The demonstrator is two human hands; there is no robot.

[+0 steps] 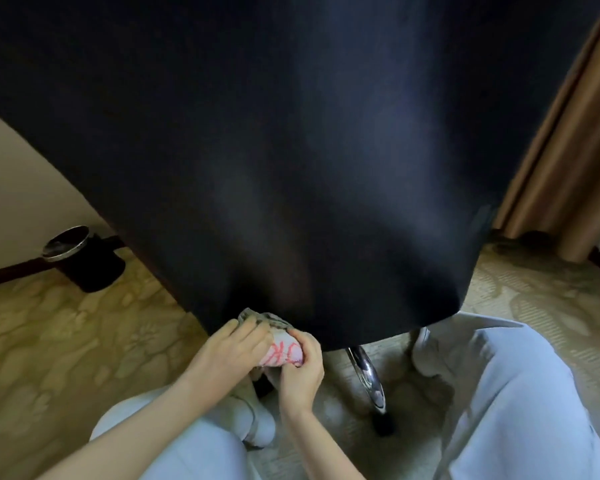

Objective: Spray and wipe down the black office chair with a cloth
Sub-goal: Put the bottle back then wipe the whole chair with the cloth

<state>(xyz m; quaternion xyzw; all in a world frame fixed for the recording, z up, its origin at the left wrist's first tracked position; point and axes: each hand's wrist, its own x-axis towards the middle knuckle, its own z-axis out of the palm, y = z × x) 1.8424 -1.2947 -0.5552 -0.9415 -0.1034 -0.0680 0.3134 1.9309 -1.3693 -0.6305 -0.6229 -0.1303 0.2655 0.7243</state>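
The black office chair [291,150] fills most of the head view; its broad dark back hangs right in front of me. At its lower edge both hands hold a bunched cloth [281,346], white-grey with red marks. My left hand [232,348] grips the cloth from the left, fingers curled over its top. My right hand [302,368] pinches it from below and the right. The cloth touches the chair's bottom rim. A chrome leg of the chair base [369,375] with a black caster [383,424] shows under the edge. No spray bottle is in view.
I crouch on patterned beige carpet [66,341], my knees in pale trousers low on both sides. A black bin with a metal rim [80,258] stands at the left by a cream wall. Brown curtains [568,150] hang at the right.
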